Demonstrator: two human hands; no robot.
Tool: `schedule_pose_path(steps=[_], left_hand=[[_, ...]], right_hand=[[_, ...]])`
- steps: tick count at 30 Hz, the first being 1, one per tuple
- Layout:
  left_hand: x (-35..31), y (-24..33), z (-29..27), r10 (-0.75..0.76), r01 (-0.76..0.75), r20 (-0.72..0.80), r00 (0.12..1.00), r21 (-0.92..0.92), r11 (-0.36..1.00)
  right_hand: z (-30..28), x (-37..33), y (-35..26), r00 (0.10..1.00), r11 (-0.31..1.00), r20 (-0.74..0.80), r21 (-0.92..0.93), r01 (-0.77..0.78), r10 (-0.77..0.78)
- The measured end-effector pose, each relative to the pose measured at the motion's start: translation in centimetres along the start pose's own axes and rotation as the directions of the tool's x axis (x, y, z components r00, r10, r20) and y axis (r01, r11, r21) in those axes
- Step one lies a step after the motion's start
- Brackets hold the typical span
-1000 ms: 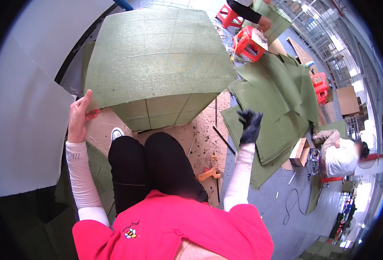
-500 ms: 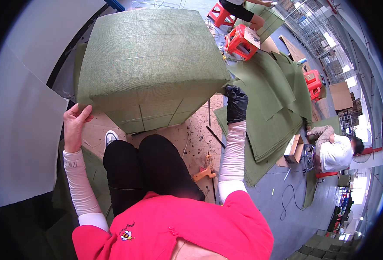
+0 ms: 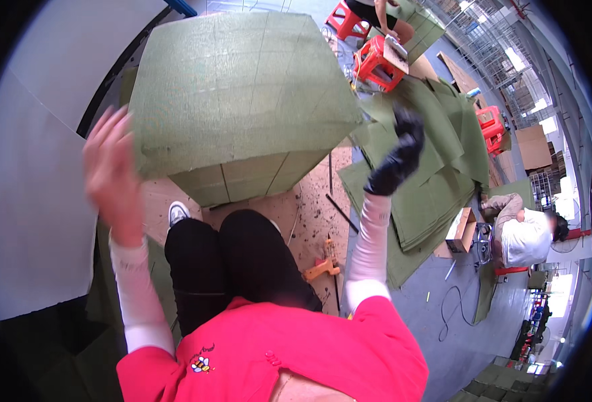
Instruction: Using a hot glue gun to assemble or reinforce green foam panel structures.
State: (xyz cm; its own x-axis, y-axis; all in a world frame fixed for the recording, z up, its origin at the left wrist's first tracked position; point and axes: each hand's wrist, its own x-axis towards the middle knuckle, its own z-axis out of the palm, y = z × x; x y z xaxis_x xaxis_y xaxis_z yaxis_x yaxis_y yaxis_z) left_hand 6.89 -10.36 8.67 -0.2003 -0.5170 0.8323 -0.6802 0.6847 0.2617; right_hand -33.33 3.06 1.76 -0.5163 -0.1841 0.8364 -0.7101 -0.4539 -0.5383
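Note:
A large box-shaped wire frame covered in green mesh cloth [image 3: 242, 94] stands in front of my knees. Beside its near left corner is my left hand [image 3: 113, 174], bare and blurred by motion, with its fingers stretched out and nothing seen in it. My right hand [image 3: 400, 157], in a black glove, is raised off the box's near right corner, over a pile of flat green sheets [image 3: 436, 187]. Motion smears its fingers, so their pose is unclear. An orange glue gun [image 3: 321, 268] lies on the cardboard by my right knee.
Thin black strips [image 3: 341, 213] lie on the stained cardboard [image 3: 302, 208]. Red stools [image 3: 379, 65] stand beyond the box, near a person's bare legs. At the right, a person in a white top [image 3: 527, 238] sits near an open carton [image 3: 461, 230]. A white panel [image 3: 34, 201] borders my left.
Both hands have come off the cloth's near corners. The left has risen with its fingers straightened; the gloved right has moved up and to the right.

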Motion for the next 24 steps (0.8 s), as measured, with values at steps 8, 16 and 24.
schedule_pose_path(steps=[8, 16, 24], left_hand=[[2.6, 7.0, 14.9, 0.488, -0.463, 0.423, 0.764, -0.167, 0.870], [-0.4, 6.3, 15.8, 0.514, -0.531, 0.465, 0.721, -0.106, 0.841], [0.0, 6.4, 14.4, 0.492, -0.519, 0.521, 0.698, -0.106, 0.848]], right_hand=[[11.8, 4.0, -3.3, 0.355, 0.827, 0.935, -0.185, 0.531, -0.019], [11.2, 1.1, 0.8, 0.288, 0.748, 0.926, -0.011, 0.664, -0.242], [11.4, 0.8, 1.0, 0.258, 0.744, 0.929, 0.026, 0.668, -0.264]])
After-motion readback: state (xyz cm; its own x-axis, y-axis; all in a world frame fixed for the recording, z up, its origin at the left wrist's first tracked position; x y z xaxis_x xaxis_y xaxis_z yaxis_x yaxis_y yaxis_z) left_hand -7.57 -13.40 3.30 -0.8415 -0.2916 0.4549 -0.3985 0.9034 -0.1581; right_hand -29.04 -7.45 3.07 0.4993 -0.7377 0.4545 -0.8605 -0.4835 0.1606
